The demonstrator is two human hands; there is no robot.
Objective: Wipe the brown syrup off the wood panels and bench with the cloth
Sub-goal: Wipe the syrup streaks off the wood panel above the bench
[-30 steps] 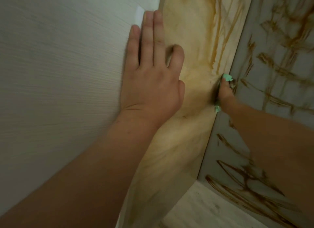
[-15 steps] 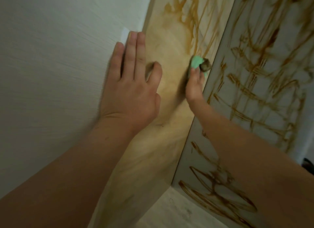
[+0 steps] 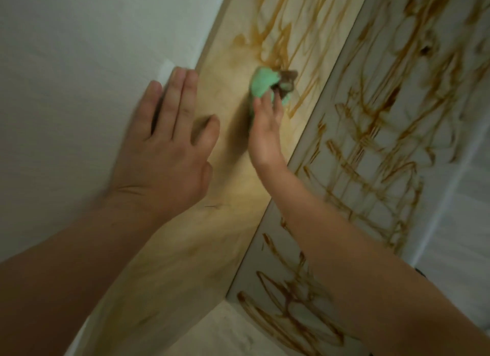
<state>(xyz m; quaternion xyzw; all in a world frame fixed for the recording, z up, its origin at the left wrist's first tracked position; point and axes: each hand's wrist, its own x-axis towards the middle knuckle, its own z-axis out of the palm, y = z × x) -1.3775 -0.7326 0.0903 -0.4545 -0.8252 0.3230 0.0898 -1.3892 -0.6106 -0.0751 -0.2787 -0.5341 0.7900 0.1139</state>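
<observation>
Right hand gripping crumpled green cloth against syrup-streaked pale wood panel. Left hand spread flat on white wall.

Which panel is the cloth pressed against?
The tan middle panel; the right hand holds the green cloth there. The pale panel to its right is streaked with syrup.

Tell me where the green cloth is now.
Head view, upper centre: the green cloth is bunched in the right hand, pressed on the tan wood panel just below the syrup streaks, right of the left hand.
</observation>
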